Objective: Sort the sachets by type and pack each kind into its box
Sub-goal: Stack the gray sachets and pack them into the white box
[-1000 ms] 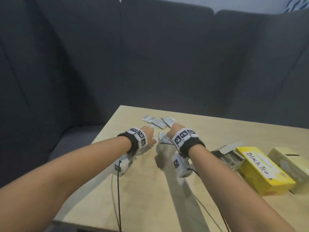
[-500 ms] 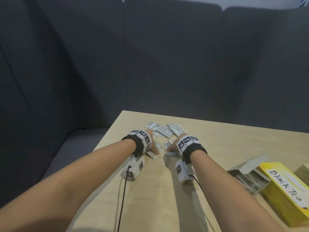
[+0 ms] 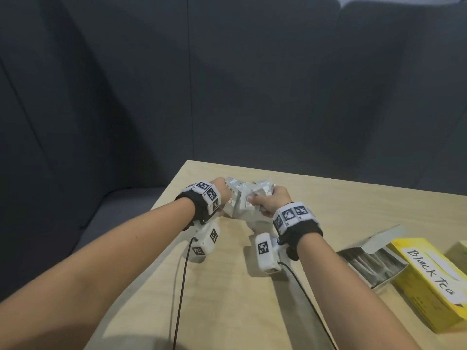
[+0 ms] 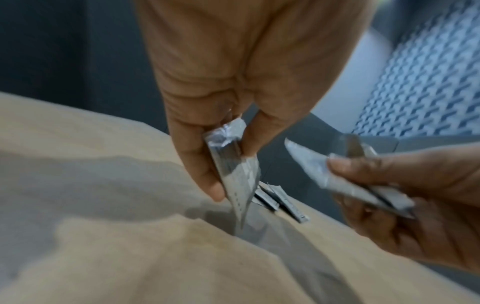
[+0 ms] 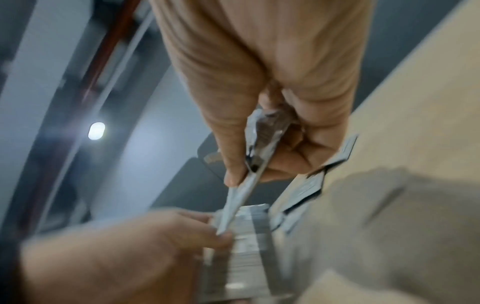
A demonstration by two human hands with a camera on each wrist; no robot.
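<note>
Both hands are raised a little above the far left part of the wooden table (image 3: 227,286), each gripping silver sachets. My left hand (image 3: 222,193) pinches a small bunch of sachets (image 4: 231,162) between thumb and fingers, their lower ends hanging toward the table. My right hand (image 3: 270,202) grips another bunch (image 5: 255,162) edge-on. The two bunches (image 3: 245,200) meet between the hands. A few loose sachets (image 4: 280,200) lie on the table behind them. A yellow box labelled "Black Tea" (image 3: 429,276) lies at the right with its open end (image 3: 374,263) toward the hands.
A second pale yellow box (image 3: 458,251) shows at the right edge, mostly cut off. Dark grey sofa cushions (image 3: 227,84) surround the table's far and left sides. Black cables (image 3: 182,286) run from the wrist cameras across the table toward me.
Both hands were low on the table over the scattered sachets; now they have lifted, each holding a bunch, and brought the bunches together. The view has shifted left.
</note>
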